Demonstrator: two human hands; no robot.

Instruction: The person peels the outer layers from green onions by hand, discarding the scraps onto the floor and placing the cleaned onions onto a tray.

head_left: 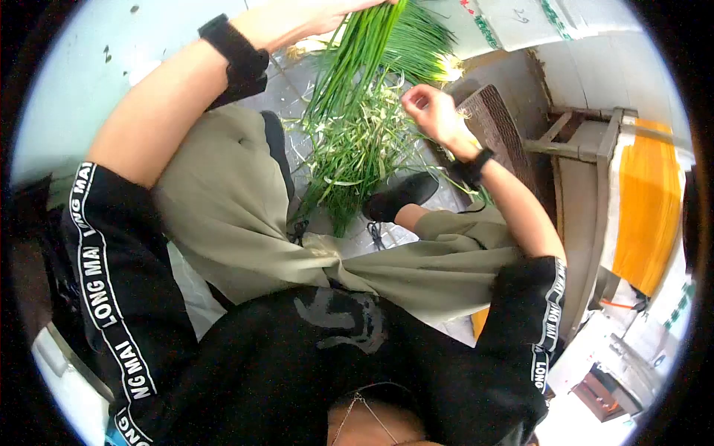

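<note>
My left hand [343, 6], partly cut off at the far edge, grasps a bunch of long, thin, bright green stalks [355, 63], which slants down toward me. Just right of it lies another bundle of green stalks with white ends [425, 41]. My right hand [433, 111] hangs near the right side of a loose heap of trimmed green and pale leaves [357, 141], its fingers curled inward; I cannot tell whether they pinch a thin strand. The heap spreads over the grey tiled floor [278, 85], between my knees, reaching near my black right shoe [401, 198]. Farther right are a brown, rough-textured slab [494, 123] and a wooden frame [573, 152], with an orange-yellow panel [645, 204] beyond.
</note>
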